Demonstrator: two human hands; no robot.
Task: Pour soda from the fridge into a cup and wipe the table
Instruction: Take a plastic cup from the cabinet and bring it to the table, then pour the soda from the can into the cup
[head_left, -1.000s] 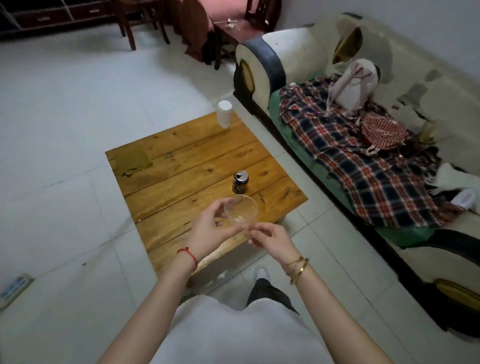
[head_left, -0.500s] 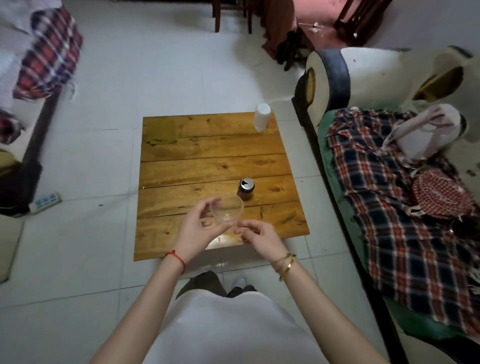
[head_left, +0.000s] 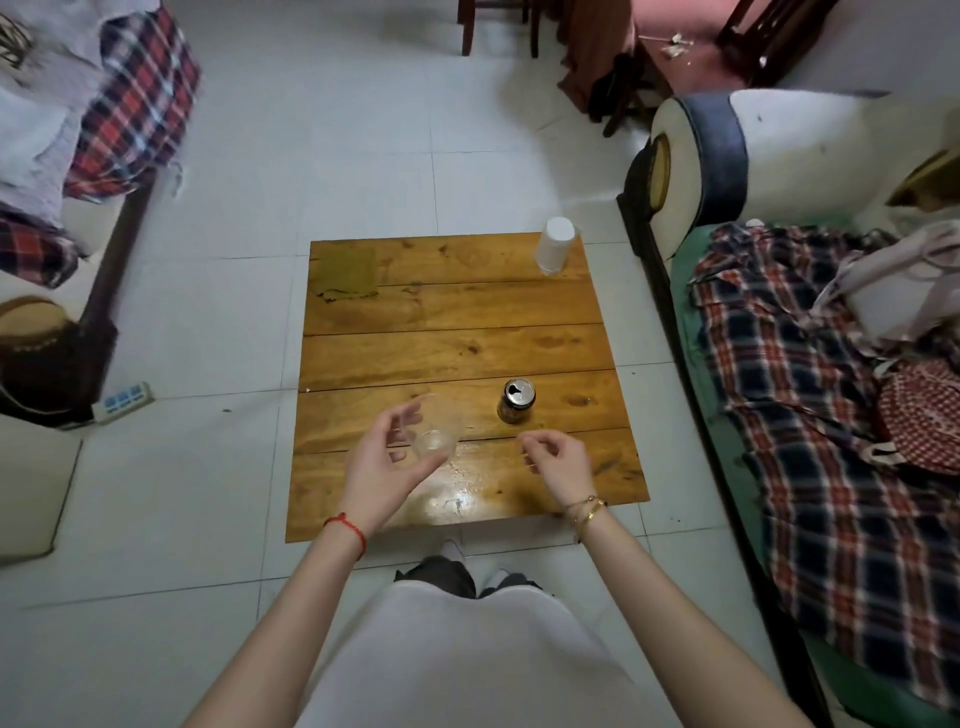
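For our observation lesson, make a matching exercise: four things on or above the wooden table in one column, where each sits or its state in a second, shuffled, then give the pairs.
Things:
1. clear plastic cup
2. soda can
3. stack of white cups
4. olive cloth

Places or states:
A. far right corner, upside down
B. far left corner, lying flat
C. held in the left hand
D. standing near the middle right, top opened

Pairs: 1-C, 2-D, 3-A, 4-B
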